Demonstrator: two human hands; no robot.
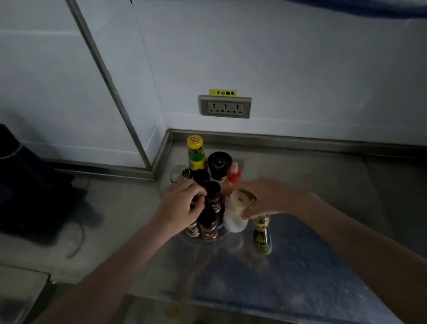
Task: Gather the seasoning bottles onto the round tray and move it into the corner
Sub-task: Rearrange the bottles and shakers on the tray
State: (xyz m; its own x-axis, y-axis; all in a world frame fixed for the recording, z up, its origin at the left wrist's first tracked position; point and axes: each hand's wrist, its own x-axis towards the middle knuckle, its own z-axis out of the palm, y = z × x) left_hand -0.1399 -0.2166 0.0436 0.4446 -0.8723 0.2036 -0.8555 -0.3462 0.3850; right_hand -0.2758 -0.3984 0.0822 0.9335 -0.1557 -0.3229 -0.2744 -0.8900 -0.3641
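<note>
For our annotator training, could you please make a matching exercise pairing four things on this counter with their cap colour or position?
Things:
1. tall sauce bottle
2. squeeze bottle
3. small green-liquid bottle
4. grinder

Descriptions:
A. black top
B. yellow cap
C. standing off the tray, under the right hand
D. red cap

Pairs: 1-B, 2-D, 3-C, 4-A

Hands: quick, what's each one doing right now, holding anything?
Left hand: fingers curled round a dark-capped spice jar among the bottles.
Right hand: reaching over the white bottle; whether it grips anything cannot be told.
</note>
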